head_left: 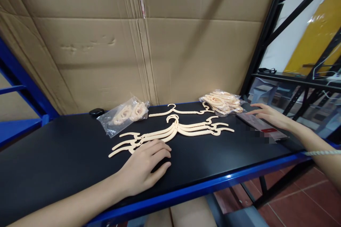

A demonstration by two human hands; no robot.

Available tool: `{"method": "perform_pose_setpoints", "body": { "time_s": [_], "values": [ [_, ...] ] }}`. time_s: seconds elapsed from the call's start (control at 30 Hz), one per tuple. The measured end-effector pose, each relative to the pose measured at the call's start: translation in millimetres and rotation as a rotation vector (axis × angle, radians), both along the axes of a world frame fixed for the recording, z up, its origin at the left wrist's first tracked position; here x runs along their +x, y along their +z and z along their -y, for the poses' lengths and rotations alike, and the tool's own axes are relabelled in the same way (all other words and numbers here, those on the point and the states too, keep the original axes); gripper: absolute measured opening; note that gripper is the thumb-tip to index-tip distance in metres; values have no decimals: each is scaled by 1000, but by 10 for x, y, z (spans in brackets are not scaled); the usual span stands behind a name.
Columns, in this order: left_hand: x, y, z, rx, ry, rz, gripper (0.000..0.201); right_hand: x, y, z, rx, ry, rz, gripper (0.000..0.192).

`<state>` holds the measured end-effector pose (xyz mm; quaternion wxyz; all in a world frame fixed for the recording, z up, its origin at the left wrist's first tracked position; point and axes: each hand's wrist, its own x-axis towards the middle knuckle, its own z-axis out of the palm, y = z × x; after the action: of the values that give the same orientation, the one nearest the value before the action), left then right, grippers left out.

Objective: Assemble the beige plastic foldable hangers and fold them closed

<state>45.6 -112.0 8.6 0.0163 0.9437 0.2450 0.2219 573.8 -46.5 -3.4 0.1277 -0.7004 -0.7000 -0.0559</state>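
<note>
Several cream hangers (176,127) lie overlapped on the black tabletop, their hooks bunched at the middle. My left hand (145,165) rests at their near left side, fingers loosely curved and apart, covering part of the lowest arms; it grips nothing that I can see. Over at the right, my right hand (269,115) reaches above a flat dark panel with a red patch (262,127), partly blurred out in the picture. Its fingers are stretched out with nothing in them. One more hanger (183,111) lies behind the group, its right end close to a bag.
A clear bag of cream pieces (128,113) lies at the back left, beside a small black object (96,112). A fuller bag of cream pieces (222,102) is at the back right. Cardboard (101,49) walls the far side; a blue rail (213,184) edges the front.
</note>
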Motion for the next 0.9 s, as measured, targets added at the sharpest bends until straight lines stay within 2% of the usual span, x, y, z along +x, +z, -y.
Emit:
{"method": "perform_pose_setpoints", "body": {
  "time_s": [0.07,0.13,0.23,0.33,0.57,0.73,0.9],
  "values": [
    [-3,6,6,14,-11,7,12,65,24,98,4,62,-104,45],
    [-5,11,8,23,-17,8,12,151,36,219,74,38,-221,42],
    [-8,9,1,23,-18,5,13,247,12,388,107,-153,-413,38],
    [-10,1,-9,19,-24,9,13,258,-40,503,13,-310,-607,41],
    [-7,11,-9,37,-30,5,15,155,-42,608,-101,-247,-847,43],
    [-8,20,-5,36,-29,2,15,138,-16,614,-97,-176,-790,35],
    [-7,14,-2,35,-28,7,13,151,-31,622,-104,-151,-698,38]
  ]
}}
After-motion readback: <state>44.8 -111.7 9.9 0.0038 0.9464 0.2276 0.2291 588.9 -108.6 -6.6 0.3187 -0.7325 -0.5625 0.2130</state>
